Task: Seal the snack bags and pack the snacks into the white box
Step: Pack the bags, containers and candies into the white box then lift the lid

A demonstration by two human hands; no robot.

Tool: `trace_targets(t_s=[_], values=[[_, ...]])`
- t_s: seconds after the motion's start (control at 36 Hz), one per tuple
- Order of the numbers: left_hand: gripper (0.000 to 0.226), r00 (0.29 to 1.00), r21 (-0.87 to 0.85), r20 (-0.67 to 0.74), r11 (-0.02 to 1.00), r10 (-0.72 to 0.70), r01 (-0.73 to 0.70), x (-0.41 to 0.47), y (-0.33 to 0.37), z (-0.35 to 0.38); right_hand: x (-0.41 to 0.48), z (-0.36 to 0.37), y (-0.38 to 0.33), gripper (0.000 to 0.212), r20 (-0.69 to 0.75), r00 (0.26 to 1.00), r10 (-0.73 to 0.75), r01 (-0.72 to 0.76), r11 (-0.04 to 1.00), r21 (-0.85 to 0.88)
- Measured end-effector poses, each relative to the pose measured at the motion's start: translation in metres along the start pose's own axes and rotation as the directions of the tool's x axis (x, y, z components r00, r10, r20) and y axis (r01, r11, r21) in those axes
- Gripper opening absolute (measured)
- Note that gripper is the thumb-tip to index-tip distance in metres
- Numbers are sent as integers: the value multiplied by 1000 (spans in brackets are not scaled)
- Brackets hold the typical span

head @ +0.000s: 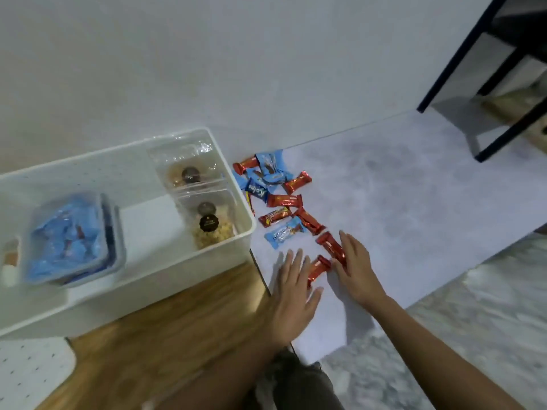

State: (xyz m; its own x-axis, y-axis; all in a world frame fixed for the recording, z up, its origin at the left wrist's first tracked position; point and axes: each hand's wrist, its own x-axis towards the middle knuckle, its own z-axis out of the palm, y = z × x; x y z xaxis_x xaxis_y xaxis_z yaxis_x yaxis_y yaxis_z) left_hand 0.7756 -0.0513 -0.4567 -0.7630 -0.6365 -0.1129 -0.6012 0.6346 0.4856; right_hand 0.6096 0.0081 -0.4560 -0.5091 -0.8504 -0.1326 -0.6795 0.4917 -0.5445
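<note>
left hand (294,288), right hand (356,270) spread flat | grey mat (399,202) | wood floor (177,335) | white wall (207,54)

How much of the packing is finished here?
Done: two clear snack bags and a tub of blue packets sit in the white box. In hand: the left hand and right hand lie open beside two red bars. Left: the loose wrapped snacks on the grey mat.

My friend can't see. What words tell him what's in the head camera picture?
A left hand and a right hand, both flat, touch two red snack bars on a pale mat. More red and blue snacks lie beyond, beside a white box holding clear tubs.
</note>
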Motion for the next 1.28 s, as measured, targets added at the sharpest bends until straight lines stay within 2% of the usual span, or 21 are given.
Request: trace_targets(t_s=[0.06,0.11,0.17,0.22,0.28,0.44,0.58,0.72,0.89,1.0,1.17,1.28], values=[[67,996,52,-31,995,-84,85,9,-2,17,4,8,16,62,30,998,-56,59,993,-103],[68,993,46,-88,995,-80,84,22,-3,23,17,12,26,58,33,993,-116,120,977,-177],[74,989,114,-111,988,-94,106,39,-4,26,33,13,32,56,43,987,-155,160,966,-204],[78,986,224,-77,961,-148,162,53,-3,26,50,11,33,55,53,981,-184,192,956,-221],[76,978,248,-78,947,-192,206,67,-7,30,69,11,34,52,56,975,-214,221,950,-221],[65,888,163,-260,889,-380,428,103,-28,25,128,11,32,51,98,925,-367,379,910,-170],[63,794,92,-418,849,-441,520,138,-48,17,181,20,11,56,78,845,-529,533,823,-197],[61,710,42,-492,800,-504,598,170,-61,6,227,28,-12,64,28,764,-644,635,744,-207],[61,600,-62,-525,730,-603,680,195,-78,-9,266,37,-27,58,44,756,-653,647,736,-202],[64,595,-113,-487,722,-639,683,209,-85,-18,281,35,-29,50,93,791,-605,609,763,-215],[73,603,-131,-468,725,-646,676,221,-92,-24,282,30,-28,77,171,795,-582,606,750,-265],[80,603,-121,-455,716,-656,687,221,-91,-28,284,26,-25,79,197,798,-569,601,740,-301]])
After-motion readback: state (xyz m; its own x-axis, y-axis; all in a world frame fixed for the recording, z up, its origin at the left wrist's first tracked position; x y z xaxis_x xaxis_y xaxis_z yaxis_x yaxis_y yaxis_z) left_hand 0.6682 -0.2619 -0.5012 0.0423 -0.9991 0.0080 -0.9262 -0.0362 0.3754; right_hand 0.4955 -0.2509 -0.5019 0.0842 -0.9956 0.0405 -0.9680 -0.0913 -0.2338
